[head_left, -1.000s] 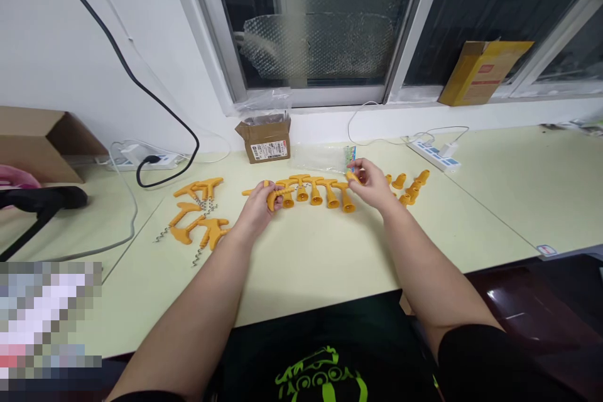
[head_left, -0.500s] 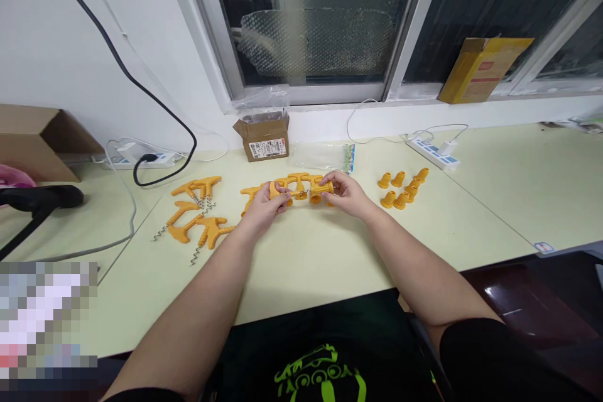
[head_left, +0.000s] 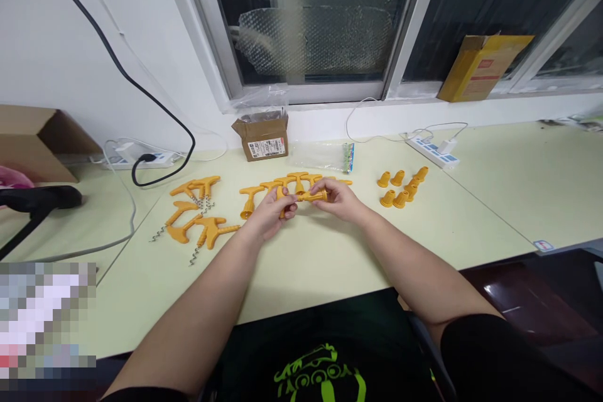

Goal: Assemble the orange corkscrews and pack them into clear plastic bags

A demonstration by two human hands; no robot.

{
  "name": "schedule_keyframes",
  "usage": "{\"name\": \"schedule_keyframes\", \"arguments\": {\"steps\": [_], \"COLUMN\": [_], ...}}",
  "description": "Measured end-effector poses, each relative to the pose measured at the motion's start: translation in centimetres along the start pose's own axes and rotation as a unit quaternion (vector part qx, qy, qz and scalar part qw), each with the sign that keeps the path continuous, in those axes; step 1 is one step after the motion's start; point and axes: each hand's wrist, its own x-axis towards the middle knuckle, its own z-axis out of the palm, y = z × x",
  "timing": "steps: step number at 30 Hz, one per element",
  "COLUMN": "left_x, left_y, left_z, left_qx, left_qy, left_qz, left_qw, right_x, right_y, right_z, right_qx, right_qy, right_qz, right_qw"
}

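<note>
My left hand (head_left: 272,210) is closed on the handle of an orange corkscrew (head_left: 281,196), held level above the table. Around an orange hollow cap (head_left: 319,196) are the fingers of my right hand (head_left: 340,199). Cap and corkscrew shaft meet in line between the hands, and no bare metal spiral shows there. Behind the hands stands a row of orange T-handled pieces with caps (head_left: 248,202). At the left lie several orange corkscrews (head_left: 214,231) with bare metal spirals. Several loose orange caps (head_left: 387,199) stand to the right.
An opened small cardboard box (head_left: 266,138) and a clear plastic bag (head_left: 320,157) lie near the wall. Power strips (head_left: 432,152) with cables are at the back right and left. A black cable (head_left: 117,66) hangs at the left, near a larger carton (head_left: 28,144).
The cap and the corkscrew have come together; the metal spiral between them is now out of sight. Both hands have moved slightly toward me, uncovering more of the row behind.
</note>
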Motion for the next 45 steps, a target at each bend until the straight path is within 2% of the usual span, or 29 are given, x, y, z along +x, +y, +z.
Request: {"name": "schedule_keyframes", "arguments": {"steps": [3, 6, 10, 12, 15, 17, 19, 23, 24, 26, 28, 31, 32, 33, 34, 36, 37, 39, 40, 42, 44, 45], "left_x": [0.0, 0.1, -0.2, -0.5, -0.8, -0.8, -0.7, -0.9, -1.0, -1.6, -2.3, -3.4, -3.7, -3.9, -4.1, -4.5, -4.7, -5.3, -5.7, -6.6, -7.5, -7.9], "left_y": [-0.2, -0.4, -0.5, -0.4, -0.2, 0.1, 0.3, 0.6, 0.7, 0.8, 1.1, 1.3, 1.3, 1.2, 1.0, 0.7, 0.6, 0.7, 0.8, 1.4, 1.9, 2.2], "left_z": [0.2, 0.1, 0.1, 0.2, 0.5, 0.6, 0.7, 0.7, 0.7, 0.9, 1.2, 1.6, 1.6, 1.6, 1.5, 0.8, 0.2, -1.6, -2.8, -5.4, -8.3, -9.6], "left_qx": [0.005, 0.051, 0.135, 0.175, 0.198, 0.196, 0.192, 0.170, 0.165, 0.177, 0.204, 0.235, 0.243, 0.252, 0.260, 0.277, 0.288, 0.338, 0.377, 0.499, 0.612, 0.644], "left_qy": [-0.002, -0.004, -0.029, -0.037, -0.042, -0.050, -0.051, -0.024, -0.020, -0.018, -0.028, -0.071, -0.084, -0.094, -0.096, -0.077, -0.047, 0.049, 0.110, 0.195, 0.239, 0.249], "left_qz": [-0.009, 0.046, 0.152, 0.185, 0.211, 0.209, 0.201, 0.164, 0.154, 0.150, 0.170, 0.200, 0.203, 0.204, 0.205, 0.211, 0.217, 0.234, 0.243, 0.230, 0.171, 0.138], "left_qw": [1.000, 0.998, 0.979, 0.966, 0.956, 0.957, 0.959, 0.971, 0.974, 0.973, 0.964, 0.949, 0.945, 0.941, 0.939, 0.934, 0.931, 0.910, 0.887, 0.812, 0.734, 0.710], "right_x": [-0.1, -0.2, -0.1, 0.1, 0.3, 0.1, -0.4, -1.7, -2.0, -2.6, -3.1, -4.1, -4.5, -4.8, -5.2, -5.7, -5.9, -6.2, -6.4, -6.7, -7.0, -7.2], "right_y": [-0.4, -0.7, -0.8, -1.1, -1.8, -2.4, -2.8, -3.0, -3.0, -3.2, -3.6, -4.4, -4.8, -5.1, -5.3, -5.6, -5.6, -5.1, -4.6, -3.5, -2.5, -2.1], "right_z": [0.0, 0.0, 0.6, 0.9, 1.0, 1.0, 0.9, 1.1, 1.2, 1.4, 1.7, 2.3, 2.5, 2.7, 2.8, 3.1, 3.2, 3.2, 3.3, 3.4, 3.8, 4.0], "right_qx": [-0.028, -0.014, 0.125, 0.191, 0.241, 0.255, 0.270, 0.208, 0.186, 0.194, 0.273, 0.396, 0.419, 0.435, 0.443, 0.431, 0.403, 0.287, 0.207, 0.043, -0.061, -0.082], "right_qy": [0.002, 0.003, -0.011, -0.041, -0.077, -0.089, -0.090, -0.019, 0.001, 0.014, -0.010, -0.085, -0.104, -0.116, -0.120, -0.104, -0.091, -0.061, -0.044, -0.016, 0.010, 0.020], "right_qz": [-0.029, -0.010, 0.115, 0.203, 0.343, 0.384, 0.350, 0.150, 0.123, 0.141, 0.231, 0.375, 0.396, 0.400, 0.387, 0.337, 0.314, 0.281, 0.268, 0.242, 0.222, 0.217], "right_qw": [0.999, 1.000, 0.985, 0.959, 0.905, 0.883, 0.893, 0.966, 0.975, 0.971, 0.934, 0.834, 0.810, 0.799, 0.800, 0.830, 0.855, 0.914, 0.940, 0.969, 0.973, 0.973]}}
